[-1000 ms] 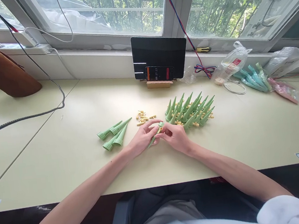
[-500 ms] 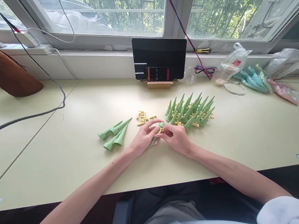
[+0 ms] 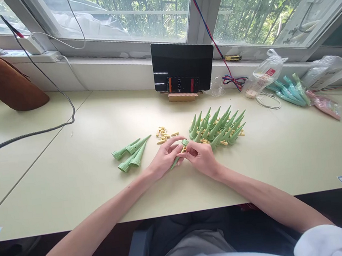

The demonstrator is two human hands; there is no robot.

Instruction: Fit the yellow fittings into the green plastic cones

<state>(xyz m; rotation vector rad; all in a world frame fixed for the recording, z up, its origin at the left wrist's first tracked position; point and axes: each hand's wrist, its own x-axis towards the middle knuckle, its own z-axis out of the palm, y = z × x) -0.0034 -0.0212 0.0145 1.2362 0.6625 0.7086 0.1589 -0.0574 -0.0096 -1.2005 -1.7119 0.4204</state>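
My left hand (image 3: 166, 156) is closed round a green plastic spike (image 3: 174, 164), whose pointed end slants down to the left and whose wide end (image 3: 185, 142) shows between the hands. My right hand (image 3: 203, 157) pinches a small yellow plastic valve (image 3: 184, 148) against the side of that spike. Part of the contact is hidden by the fingers. Beyond my left hand lies a little heap of loose yellow valves (image 3: 163, 135). Several bare green spikes (image 3: 136, 147) rest to the left. At the right, many green spikes with yellow valves (image 3: 220, 127) stand in close rows.
A phone (image 3: 183, 84) showing a timer leans on a black tablet (image 3: 182, 57) at the back. Plastic bags (image 3: 265, 75), blue packed pieces (image 3: 291, 91) and a white cable (image 3: 268, 100) lie back right. A dark cord (image 3: 37, 133) crosses the left side near a brown bag (image 3: 7, 82).
Both hands stay in nearly the same place, with only a slight shift of the yellow valve in the right fingers. The timer reads one second later.
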